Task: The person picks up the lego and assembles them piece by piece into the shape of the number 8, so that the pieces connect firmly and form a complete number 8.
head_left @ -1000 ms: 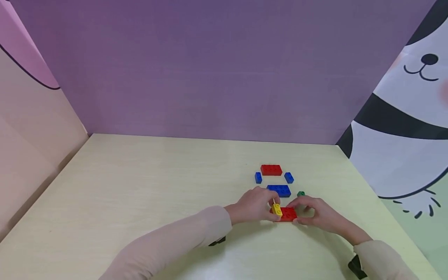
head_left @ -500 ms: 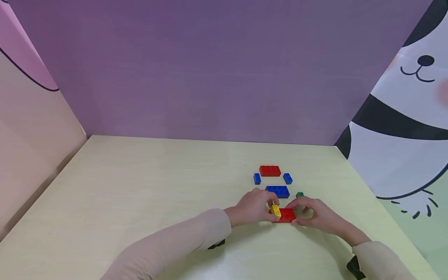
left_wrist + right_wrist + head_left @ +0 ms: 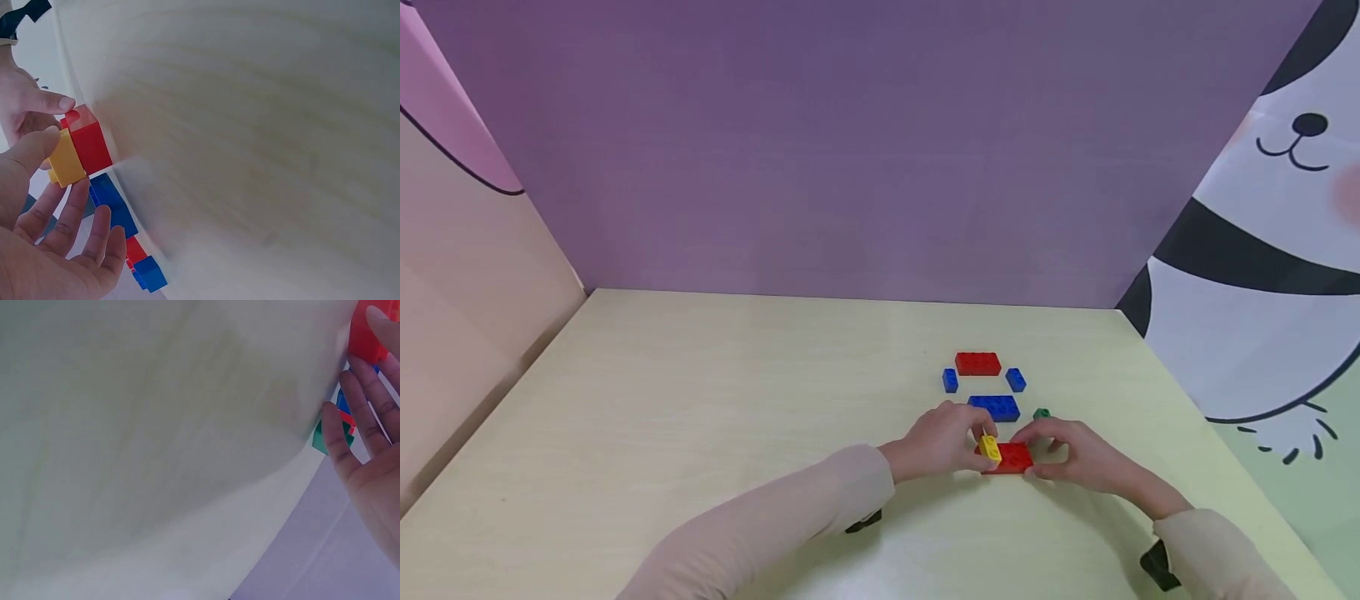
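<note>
In the head view my left hand [image 3: 942,442] pinches a small yellow brick [image 3: 990,450] between thumb and fingers. The yellow brick sits on the left end of a flat-lying red brick [image 3: 1015,458]. My right hand [image 3: 1078,454] holds the red brick at its right end, thumb on the near side and fingers on the far side. From the left wrist, the yellow brick [image 3: 66,159] shows between thumb and fingertips, against the studded side of the red brick [image 3: 90,140]. The right wrist view catches the red brick [image 3: 367,334] under the right thumb.
Just beyond the hands lies a blue brick [image 3: 995,408], with a green brick [image 3: 1041,413] to its right, partly hidden. Farther back are two small blue bricks [image 3: 951,381] and another red brick [image 3: 977,364]. A purple panel [image 3: 850,150] stands behind the table [image 3: 700,400].
The picture shifts slightly as the head camera moves. Both hands and the bricks otherwise keep the same positions relative to each other.
</note>
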Action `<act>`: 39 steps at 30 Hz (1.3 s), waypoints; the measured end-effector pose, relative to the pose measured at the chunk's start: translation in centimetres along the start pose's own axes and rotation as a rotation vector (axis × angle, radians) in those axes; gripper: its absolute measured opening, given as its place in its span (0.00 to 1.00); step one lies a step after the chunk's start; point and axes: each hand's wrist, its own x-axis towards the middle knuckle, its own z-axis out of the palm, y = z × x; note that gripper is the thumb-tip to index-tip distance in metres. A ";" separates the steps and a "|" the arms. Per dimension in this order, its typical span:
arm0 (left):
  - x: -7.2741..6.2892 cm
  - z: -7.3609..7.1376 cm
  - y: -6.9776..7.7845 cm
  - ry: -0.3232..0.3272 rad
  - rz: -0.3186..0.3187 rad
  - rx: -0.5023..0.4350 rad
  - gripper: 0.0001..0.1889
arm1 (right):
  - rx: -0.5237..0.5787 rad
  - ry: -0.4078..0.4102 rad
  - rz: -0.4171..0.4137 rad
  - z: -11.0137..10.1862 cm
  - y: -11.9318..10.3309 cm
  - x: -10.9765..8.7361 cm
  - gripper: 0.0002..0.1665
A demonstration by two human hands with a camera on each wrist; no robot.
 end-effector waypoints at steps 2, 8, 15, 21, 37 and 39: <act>0.0 0.0 -0.1 0.000 0.000 -0.006 0.15 | 0.002 -0.012 -0.002 -0.1 0.0 0.1 0.23; 0.0 0.2 -0.3 0.005 -0.009 -0.012 0.15 | 0.024 -0.056 -0.003 -0.4 -0.1 0.3 0.23; 0.0 0.2 -0.3 0.004 -0.013 -0.005 0.15 | 0.001 -0.061 -0.018 -0.9 -0.3 0.3 0.21; 0.0 0.1 -0.2 0.005 -0.007 0.000 0.15 | -0.018 -0.045 -0.004 -1.8 -0.8 0.3 0.21; 0.2 0.3 -0.4 0.009 -0.016 -0.005 0.14 | -0.132 0.185 0.013 -3.3 0.3 0.1 0.21; 0.2 0.3 -0.5 0.011 -0.014 -0.007 0.14 | -0.144 0.210 0.009 -3.3 0.7 0.1 0.21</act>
